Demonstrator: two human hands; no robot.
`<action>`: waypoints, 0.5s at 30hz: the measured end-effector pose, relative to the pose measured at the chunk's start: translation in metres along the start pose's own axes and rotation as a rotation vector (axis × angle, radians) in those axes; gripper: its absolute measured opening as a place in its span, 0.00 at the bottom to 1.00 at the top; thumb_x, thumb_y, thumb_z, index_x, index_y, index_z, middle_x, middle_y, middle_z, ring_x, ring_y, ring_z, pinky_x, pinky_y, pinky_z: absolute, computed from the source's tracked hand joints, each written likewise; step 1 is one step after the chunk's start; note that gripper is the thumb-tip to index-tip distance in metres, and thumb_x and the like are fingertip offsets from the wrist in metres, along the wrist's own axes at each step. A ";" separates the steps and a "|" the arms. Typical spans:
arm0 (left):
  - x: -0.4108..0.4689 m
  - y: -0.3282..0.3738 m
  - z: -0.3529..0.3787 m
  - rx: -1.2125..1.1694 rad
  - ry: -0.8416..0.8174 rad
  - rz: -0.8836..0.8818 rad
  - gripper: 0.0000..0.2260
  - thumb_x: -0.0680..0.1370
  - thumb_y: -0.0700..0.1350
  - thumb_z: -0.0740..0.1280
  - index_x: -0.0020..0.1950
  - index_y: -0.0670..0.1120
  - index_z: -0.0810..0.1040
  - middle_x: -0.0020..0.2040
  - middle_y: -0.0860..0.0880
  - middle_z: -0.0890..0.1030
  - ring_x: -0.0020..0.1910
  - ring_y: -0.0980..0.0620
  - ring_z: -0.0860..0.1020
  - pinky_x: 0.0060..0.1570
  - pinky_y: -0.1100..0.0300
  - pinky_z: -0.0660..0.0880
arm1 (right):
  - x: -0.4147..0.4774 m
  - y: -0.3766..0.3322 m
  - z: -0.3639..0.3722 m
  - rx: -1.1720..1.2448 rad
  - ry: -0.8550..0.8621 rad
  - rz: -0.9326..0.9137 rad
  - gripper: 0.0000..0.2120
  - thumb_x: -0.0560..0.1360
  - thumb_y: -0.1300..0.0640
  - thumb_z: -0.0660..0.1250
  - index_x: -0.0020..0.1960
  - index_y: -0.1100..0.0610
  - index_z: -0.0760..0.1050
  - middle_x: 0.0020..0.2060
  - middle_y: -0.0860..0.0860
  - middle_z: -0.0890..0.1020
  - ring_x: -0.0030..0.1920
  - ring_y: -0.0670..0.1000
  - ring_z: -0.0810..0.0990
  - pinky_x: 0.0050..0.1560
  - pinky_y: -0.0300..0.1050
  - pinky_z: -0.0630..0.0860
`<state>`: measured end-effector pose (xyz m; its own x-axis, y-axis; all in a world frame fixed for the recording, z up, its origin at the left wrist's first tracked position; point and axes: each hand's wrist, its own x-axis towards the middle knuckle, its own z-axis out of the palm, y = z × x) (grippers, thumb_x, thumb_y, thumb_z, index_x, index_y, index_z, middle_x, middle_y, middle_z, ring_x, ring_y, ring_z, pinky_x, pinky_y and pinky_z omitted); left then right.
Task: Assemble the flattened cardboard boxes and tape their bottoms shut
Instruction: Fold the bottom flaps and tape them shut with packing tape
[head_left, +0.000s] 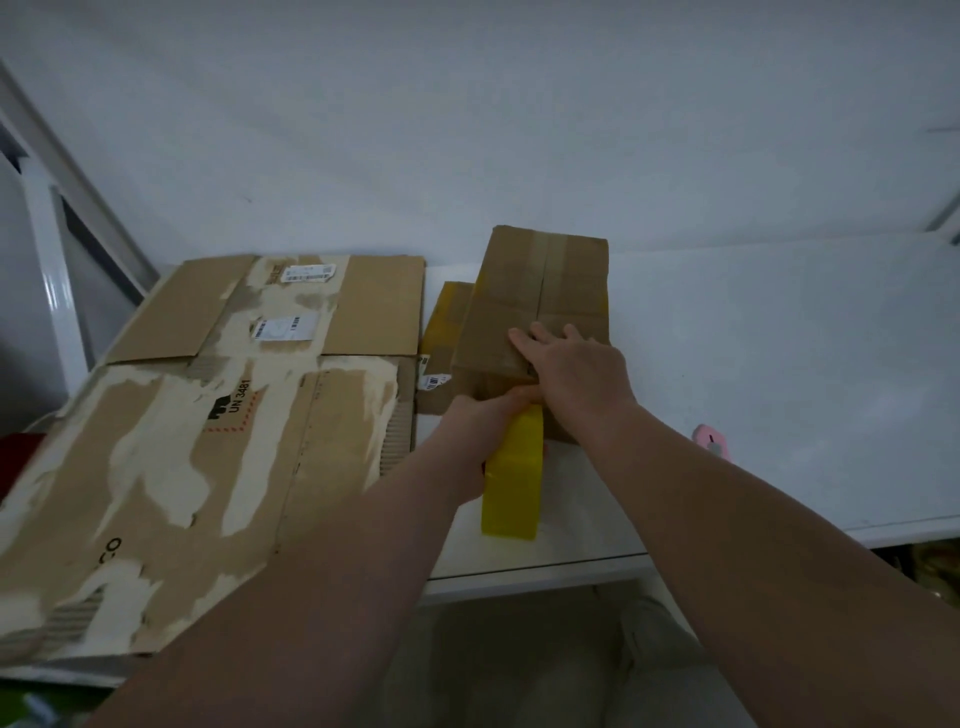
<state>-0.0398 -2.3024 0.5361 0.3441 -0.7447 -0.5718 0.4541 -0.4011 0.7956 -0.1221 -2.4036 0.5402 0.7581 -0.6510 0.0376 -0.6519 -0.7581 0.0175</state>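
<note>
An assembled brown cardboard box (540, 291) stands on the white table (753, 364) with its taped flaps facing up. My right hand (576, 364) lies flat on the near end of that top, fingers spread over the seam. My left hand (483, 436) grips a yellow tape roll (511, 488) held on edge against the box's near side. Two large flattened, torn boxes lie to the left: one near me (197, 478), printed UN 3481, and one further back (311, 306) with shipping labels.
A smaller flat piece of cardboard with yellow tape (447, 322) lies between the flattened boxes and the assembled one. A pink cutter (714, 441) rests on the table right of my right forearm. A white wall runs behind. The table's front edge is close to me.
</note>
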 end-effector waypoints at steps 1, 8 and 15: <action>-0.002 -0.001 0.000 0.005 0.006 0.015 0.22 0.70 0.43 0.75 0.62 0.42 0.74 0.49 0.40 0.82 0.39 0.44 0.82 0.36 0.54 0.80 | -0.001 0.001 0.001 0.025 -0.001 0.019 0.33 0.76 0.41 0.61 0.77 0.47 0.53 0.75 0.49 0.61 0.71 0.58 0.64 0.64 0.53 0.68; -0.010 0.005 -0.020 0.132 -0.072 -0.093 0.17 0.76 0.43 0.69 0.65 0.44 0.73 0.55 0.39 0.81 0.49 0.41 0.82 0.43 0.49 0.81 | -0.013 -0.003 0.004 0.142 -0.067 0.137 0.34 0.75 0.36 0.61 0.76 0.42 0.53 0.77 0.47 0.55 0.76 0.62 0.46 0.69 0.71 0.52; -0.016 0.008 -0.017 0.195 -0.113 -0.088 0.18 0.76 0.44 0.69 0.65 0.46 0.72 0.55 0.39 0.81 0.49 0.41 0.82 0.47 0.47 0.80 | -0.046 0.015 -0.003 0.372 0.216 0.291 0.22 0.79 0.39 0.55 0.68 0.48 0.71 0.67 0.48 0.73 0.67 0.54 0.71 0.56 0.48 0.70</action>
<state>-0.0280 -2.2848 0.5482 0.2116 -0.7528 -0.6233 0.3073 -0.5542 0.7736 -0.1672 -2.3852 0.5416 0.4997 -0.8442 0.1942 -0.7553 -0.5344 -0.3794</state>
